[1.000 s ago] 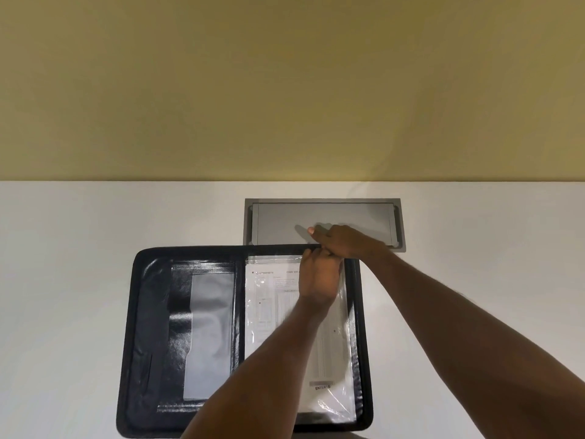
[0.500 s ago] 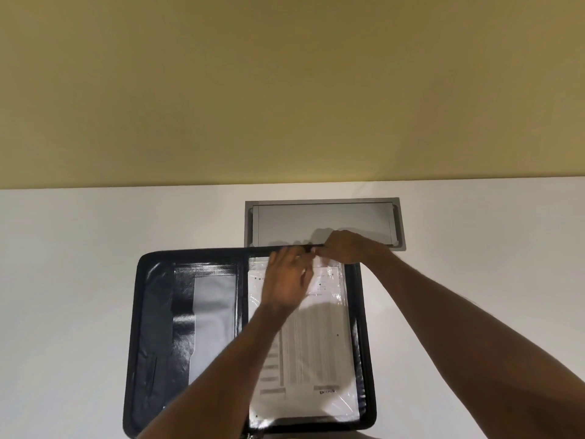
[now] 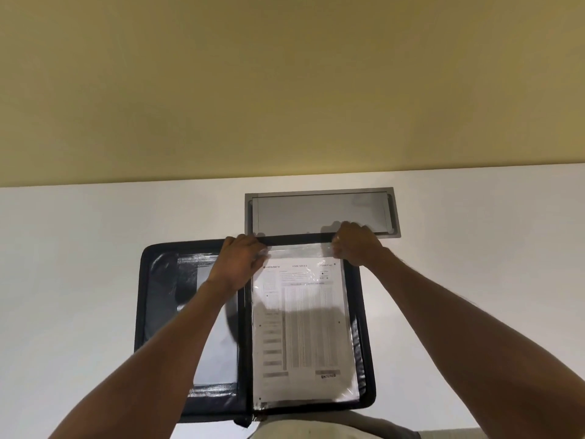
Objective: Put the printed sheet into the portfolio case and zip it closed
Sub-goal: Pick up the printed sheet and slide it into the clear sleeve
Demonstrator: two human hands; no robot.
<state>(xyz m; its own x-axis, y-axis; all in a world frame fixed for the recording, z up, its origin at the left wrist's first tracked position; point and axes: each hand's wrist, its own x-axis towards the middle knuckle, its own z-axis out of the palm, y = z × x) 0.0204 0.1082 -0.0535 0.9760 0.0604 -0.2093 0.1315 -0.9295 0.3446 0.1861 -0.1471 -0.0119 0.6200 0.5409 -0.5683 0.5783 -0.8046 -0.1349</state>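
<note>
A black portfolio case [image 3: 148, 299] lies open on the white table. Its right half holds a clear plastic sleeve [image 3: 349, 375] with the printed sheet [image 3: 304, 324] inside it. My left hand [image 3: 240, 261] pinches the sleeve's top left corner by the spine. My right hand [image 3: 356, 243] pinches the sleeve's top right corner at the case's far edge. The left half shows a grey inner pocket [image 3: 218, 359], partly hidden by my left forearm.
A grey metal cable hatch [image 3: 319, 210] is set into the table just behind the case. A yellow wall [image 3: 285, 90] rises behind the table. The white table [image 3: 63, 280] stretches to both sides. The case's near edge reaches the table's front edge.
My hands have moved apart from the middle of the sleeve's top edge to its two top corners. The printed sheet, covered by my left hand before, now shows in full.
</note>
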